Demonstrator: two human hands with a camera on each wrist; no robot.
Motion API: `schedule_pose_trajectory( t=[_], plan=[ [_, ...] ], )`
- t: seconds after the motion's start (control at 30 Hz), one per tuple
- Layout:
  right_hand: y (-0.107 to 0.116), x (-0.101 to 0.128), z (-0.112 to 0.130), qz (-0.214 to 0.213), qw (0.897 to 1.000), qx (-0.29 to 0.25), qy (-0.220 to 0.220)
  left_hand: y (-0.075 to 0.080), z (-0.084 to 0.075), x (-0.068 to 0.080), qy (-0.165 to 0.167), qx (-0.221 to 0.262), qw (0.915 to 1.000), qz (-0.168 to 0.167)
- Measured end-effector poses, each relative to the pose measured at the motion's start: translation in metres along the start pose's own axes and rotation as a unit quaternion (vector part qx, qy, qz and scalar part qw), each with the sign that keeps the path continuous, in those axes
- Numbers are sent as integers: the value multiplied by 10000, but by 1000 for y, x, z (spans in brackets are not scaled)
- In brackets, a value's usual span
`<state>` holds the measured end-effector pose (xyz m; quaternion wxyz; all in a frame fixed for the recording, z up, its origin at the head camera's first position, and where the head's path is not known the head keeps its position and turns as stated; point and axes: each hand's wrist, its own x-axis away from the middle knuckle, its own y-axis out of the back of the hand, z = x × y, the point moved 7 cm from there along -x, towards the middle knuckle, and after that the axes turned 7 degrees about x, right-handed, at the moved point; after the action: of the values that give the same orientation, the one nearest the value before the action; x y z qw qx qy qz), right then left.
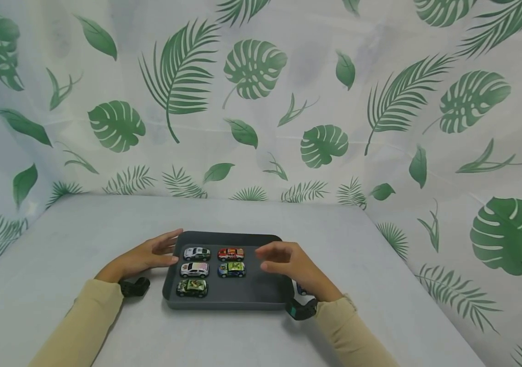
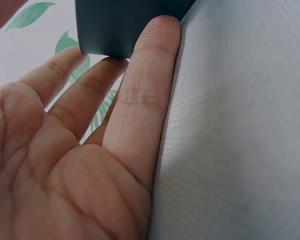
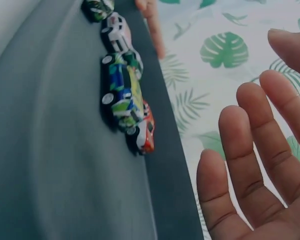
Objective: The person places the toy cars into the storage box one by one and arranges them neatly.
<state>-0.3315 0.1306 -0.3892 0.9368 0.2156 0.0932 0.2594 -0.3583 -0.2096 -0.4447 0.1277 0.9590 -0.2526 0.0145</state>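
Note:
A dark grey tray (image 1: 261,290) holds several toy cars in two columns. In its left column are a white car (image 1: 197,253), a white-and-pink car (image 1: 194,269) and a green patterned car (image 1: 192,288). Beside them stand a red-orange car (image 1: 231,254) and a green-and-blue car (image 1: 231,269). My left hand (image 1: 151,253) touches the tray's left wall with extended fingers (image 2: 145,95). Over the tray's right part hovers my right hand (image 1: 295,265), fingers loosely bent and apart, holding nothing; the right wrist view shows its fingers (image 3: 237,135) spread.
A blue toy car (image 1: 302,289) lies right of the tray, mostly hidden by my right wrist. The tray stands on a white-covered table (image 1: 224,336). A leaf-printed curtain (image 1: 288,117) closes off the back and sides.

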Motion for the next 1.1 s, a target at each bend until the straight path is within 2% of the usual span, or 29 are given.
schedule_pose_trajectory(
  t=[0.4,0.63,1.1],
  plan=[
    [17,18,-4,-283,9985,250,391,0,-1,-1,-45,14,10000,16],
    [27,28,-10,-300,9975,541,355,0,-1,1,-29,1,10000,27],
    [43,42,-24,-118,9966,758,301,0,-2,2,-26,-22,10000,3]
  ],
)
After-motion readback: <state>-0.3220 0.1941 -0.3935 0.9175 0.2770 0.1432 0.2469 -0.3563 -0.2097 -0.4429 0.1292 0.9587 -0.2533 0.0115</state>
